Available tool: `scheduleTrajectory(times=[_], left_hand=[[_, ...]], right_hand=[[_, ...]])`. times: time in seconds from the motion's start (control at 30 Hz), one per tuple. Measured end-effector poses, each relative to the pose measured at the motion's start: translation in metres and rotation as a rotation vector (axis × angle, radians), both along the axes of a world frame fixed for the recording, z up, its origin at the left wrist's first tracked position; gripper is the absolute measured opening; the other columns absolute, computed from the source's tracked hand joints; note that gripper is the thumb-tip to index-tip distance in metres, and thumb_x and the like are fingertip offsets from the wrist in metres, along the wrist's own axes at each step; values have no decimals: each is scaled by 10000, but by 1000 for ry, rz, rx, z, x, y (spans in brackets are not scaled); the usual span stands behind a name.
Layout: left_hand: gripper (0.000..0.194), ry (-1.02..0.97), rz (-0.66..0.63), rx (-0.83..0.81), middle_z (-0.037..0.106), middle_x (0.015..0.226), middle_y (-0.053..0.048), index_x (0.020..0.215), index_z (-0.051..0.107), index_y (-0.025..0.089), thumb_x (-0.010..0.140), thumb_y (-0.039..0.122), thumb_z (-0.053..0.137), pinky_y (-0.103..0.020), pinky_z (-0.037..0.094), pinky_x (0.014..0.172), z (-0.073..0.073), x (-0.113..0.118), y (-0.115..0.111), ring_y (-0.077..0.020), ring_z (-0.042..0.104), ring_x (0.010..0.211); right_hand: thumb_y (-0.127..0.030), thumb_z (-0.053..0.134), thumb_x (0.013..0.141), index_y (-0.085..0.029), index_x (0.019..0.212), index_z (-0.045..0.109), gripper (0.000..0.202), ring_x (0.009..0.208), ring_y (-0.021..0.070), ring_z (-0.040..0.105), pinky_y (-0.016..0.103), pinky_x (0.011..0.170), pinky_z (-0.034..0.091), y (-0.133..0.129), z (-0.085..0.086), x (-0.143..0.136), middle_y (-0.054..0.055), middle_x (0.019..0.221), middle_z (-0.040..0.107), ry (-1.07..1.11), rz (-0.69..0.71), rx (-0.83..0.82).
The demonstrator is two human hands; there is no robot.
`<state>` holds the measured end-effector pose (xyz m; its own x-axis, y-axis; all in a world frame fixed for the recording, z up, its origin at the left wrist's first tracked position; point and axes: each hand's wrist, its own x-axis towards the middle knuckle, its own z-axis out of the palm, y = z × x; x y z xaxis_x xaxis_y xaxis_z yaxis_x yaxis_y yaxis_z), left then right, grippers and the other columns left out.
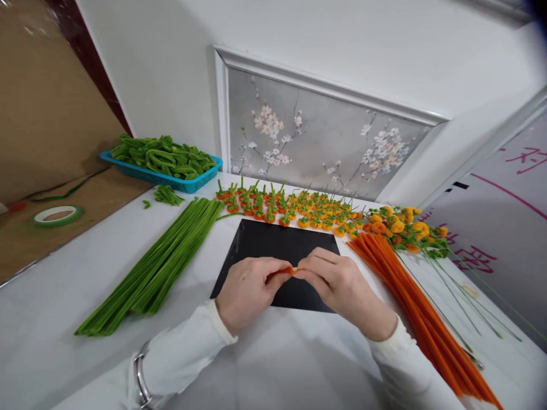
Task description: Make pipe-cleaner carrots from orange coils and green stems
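Over a black mat point(256, 239), my left hand point(248, 287) and my right hand point(344, 287) meet fingertip to fingertip. Both are closed in a pinch on a small piece of orange pipe cleaner point(293, 271), mostly hidden by the fingers. Just beyond the mat stand rows of small orange and yellow pipe-cleaner persimmons point(316, 213) with green tops. To the right of my right hand lies a bundle of long orange pipe cleaners point(410, 296). A bundle of long green pipe cleaners point(158, 267) is on my left.
At the back left, a blue basket point(192, 185) is heaped with green pipe-cleaner pieces, with a few short ones point(168, 195) beside it. Green tape point(58, 216) lies on brown board. Finished flowers point(401, 225) with thin stems rest at the right. A framed panel point(316, 131) backs the table.
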<state>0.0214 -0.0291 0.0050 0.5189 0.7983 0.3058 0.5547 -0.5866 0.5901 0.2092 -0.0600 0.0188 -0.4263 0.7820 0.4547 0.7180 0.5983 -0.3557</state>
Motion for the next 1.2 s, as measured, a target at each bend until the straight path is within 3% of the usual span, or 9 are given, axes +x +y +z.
scheduleTrajectory(times=[0.2, 0.47, 0.6, 0.7, 0.83, 1.03, 1.2], left_hand=[[203, 26, -50, 60, 711, 785, 4, 855, 712, 236, 876, 246, 511, -236, 403, 628, 0, 2, -3, -157, 630, 732], [202, -108, -105, 51, 712, 823, -9, 847, 710, 214, 860, 175, 512, -236, 428, 667, -6, 4, -4, -145, 631, 737], [215, -124, -107, 15, 694, 741, -5, 807, 706, 196, 851, 159, 500, -222, 411, 608, -4, 5, -5, -130, 600, 658], [206, -137, -80, -36, 679, 692, 8, 819, 703, 191, 851, 184, 500, -205, 388, 544, -2, 6, -6, -108, 559, 579], [207, -208, -23, -148, 698, 721, 21, 993, 668, 199, 824, 199, 549, -200, 416, 545, -4, 5, -4, -106, 572, 570], [238, -358, -24, -220, 723, 969, -12, 1029, 693, 209, 836, 226, 556, -224, 498, 688, -10, 3, 2, -150, 647, 792], [251, -395, 57, -226, 734, 894, -23, 1028, 696, 181, 827, 259, 568, -227, 510, 620, -12, 0, 7, -155, 643, 716]], right_hand=[[-260, 555, 880, -182, 769, 631, 156, 614, 107, 526, 219, 566, 410, 11, -1, 2, 8, 717, 583, 197, -49, -48], [-348, 448, 925, -162, 695, 575, 322, 585, 94, 461, 203, 531, 349, 21, -7, 10, -25, 632, 534, 223, 14, -396], [-345, 413, 936, -166, 670, 515, 336, 556, 89, 458, 201, 524, 345, 20, -10, 10, -35, 589, 516, 241, 46, -517], [-289, 406, 933, -182, 770, 498, 215, 530, 88, 469, 202, 526, 353, 18, -12, 8, -47, 579, 524, 283, 25, -504], [-188, 402, 905, -200, 861, 459, 73, 523, 92, 491, 202, 522, 352, 13, -11, 4, -59, 593, 543, 278, -10, -446], [-156, 405, 912, -199, 800, 475, 139, 500, 86, 481, 205, 509, 335, 5, -5, 5, -46, 622, 569, 147, -1, -345], [-175, 432, 926, -189, 725, 512, 217, 560, 107, 491, 236, 558, 345, -2, 0, 6, -23, 623, 539, -73, 17, -238]])
